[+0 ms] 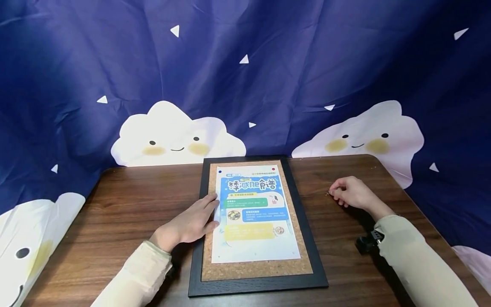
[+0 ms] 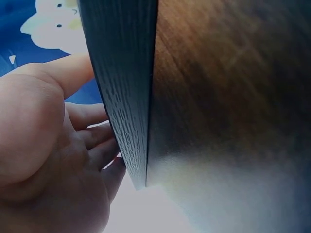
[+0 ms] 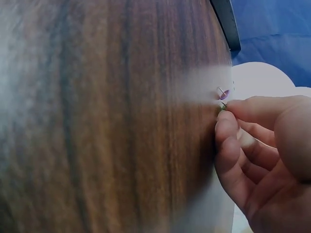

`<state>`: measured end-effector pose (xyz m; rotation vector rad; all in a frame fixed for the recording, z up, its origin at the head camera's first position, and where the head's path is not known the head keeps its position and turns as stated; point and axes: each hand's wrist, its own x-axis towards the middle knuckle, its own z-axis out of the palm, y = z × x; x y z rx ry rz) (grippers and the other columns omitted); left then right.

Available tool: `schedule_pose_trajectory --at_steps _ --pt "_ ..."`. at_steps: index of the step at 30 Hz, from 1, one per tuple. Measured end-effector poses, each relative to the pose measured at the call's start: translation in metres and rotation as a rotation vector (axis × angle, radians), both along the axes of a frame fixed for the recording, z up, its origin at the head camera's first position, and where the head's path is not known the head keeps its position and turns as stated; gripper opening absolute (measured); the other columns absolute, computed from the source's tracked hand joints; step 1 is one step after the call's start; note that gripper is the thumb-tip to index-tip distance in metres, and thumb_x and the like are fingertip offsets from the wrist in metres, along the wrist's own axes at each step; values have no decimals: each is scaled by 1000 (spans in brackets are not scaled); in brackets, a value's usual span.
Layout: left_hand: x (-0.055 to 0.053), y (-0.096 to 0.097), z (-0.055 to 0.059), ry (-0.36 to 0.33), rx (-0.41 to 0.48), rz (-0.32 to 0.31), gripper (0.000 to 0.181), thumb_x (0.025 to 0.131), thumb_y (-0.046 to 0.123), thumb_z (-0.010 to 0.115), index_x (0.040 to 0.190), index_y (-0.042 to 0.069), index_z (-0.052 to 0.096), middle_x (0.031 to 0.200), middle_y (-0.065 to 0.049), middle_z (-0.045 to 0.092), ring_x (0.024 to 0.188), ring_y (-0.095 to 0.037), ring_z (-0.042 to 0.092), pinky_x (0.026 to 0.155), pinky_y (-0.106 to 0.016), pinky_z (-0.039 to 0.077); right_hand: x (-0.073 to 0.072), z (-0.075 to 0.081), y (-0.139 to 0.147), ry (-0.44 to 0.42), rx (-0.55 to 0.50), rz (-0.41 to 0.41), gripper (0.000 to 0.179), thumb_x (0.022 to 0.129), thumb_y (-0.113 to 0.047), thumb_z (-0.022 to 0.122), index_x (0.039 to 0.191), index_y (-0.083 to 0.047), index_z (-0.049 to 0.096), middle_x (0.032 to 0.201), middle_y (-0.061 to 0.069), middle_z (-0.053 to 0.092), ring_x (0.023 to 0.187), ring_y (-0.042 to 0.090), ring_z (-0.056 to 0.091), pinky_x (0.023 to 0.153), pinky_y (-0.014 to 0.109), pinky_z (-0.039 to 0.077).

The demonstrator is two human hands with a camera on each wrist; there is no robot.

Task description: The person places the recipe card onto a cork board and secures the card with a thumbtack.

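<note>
A black-framed cork board (image 1: 268, 268) lies on the table, bearing a printed paper sheet (image 1: 255, 251). The sheet's top corners carry a blue thumbtack (image 1: 220, 172) and a red thumbtack (image 1: 273, 169). My left hand (image 1: 193, 219) rests across the left side of the frame, its fingertips at the sheet's left edge. To the right of the board, my right hand (image 1: 354, 194) pinches a small green thumbtack (image 3: 223, 108) between thumb and index finger, low over the table. Close beside those fingertips a purple thumbtack (image 3: 224, 94) lies with its pin up.
The brown wooden table (image 1: 126, 204) extends on both sides of the board. Behind it hangs a dark blue cloth (image 1: 268, 85) with white clouds and triangles, which meets the table's back edge.
</note>
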<state>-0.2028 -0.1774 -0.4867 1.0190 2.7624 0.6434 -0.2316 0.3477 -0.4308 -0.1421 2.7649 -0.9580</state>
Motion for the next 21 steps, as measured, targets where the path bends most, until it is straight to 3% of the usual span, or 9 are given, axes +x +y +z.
schedule_pose_trajectory --at_steps 4,6,7,9,13,14,16,21 --pt "5 2 9 -13 -16 6 72 111 39 62 163 -7 40 177 -25 26 165 -42 26 128 -62 33 1 -2 0 40 10 -8 13 104 -4 64 103 5 73 78 5 70 65 17 66 55 31 58" --pt "12 7 26 -22 -38 10 71 111 34 64 161 -9 40 176 -27 27 164 -43 27 128 -62 33 3 -1 0 64 3 -18 13 104 -4 63 101 5 72 78 5 73 64 17 67 55 31 59" --pt "13 7 28 -25 -39 11 70 110 33 64 161 -9 40 176 -27 26 164 -43 27 129 -62 33 4 0 0 75 -8 -25 13 103 -4 63 101 6 72 80 6 75 64 17 69 56 31 60" --pt "13 7 30 -1 -59 -5 71 112 34 62 161 -11 39 176 -28 26 164 -43 27 130 -59 32 7 2 0 92 -42 -33 12 102 -3 64 100 7 70 83 10 78 65 17 72 58 31 61" --pt "7 2 13 4 -14 -13 73 113 41 57 163 -8 37 177 -26 24 165 -43 24 130 -59 31 13 4 -2 103 -134 -61 9 101 0 65 97 8 67 93 19 81 69 16 76 62 30 64" --pt "8 2 14 6 -16 -17 74 113 43 55 163 -8 37 177 -26 23 165 -43 24 129 -60 32 14 5 -3 106 -155 -64 8 101 1 66 97 8 67 94 20 81 70 14 76 63 30 65" --pt "12 5 24 -30 -4 -3 72 113 39 58 162 -9 38 176 -27 24 164 -46 25 127 -64 32 16 5 -4 113 -196 -64 8 101 2 66 97 9 67 95 22 80 70 13 75 64 29 65" --pt "26 16 56 -70 -74 24 68 110 24 64 160 -14 39 174 -31 26 163 -48 27 127 -63 34 23 6 -8 107 -272 -16 13 103 2 68 108 13 71 95 22 78 70 14 75 66 30 65"
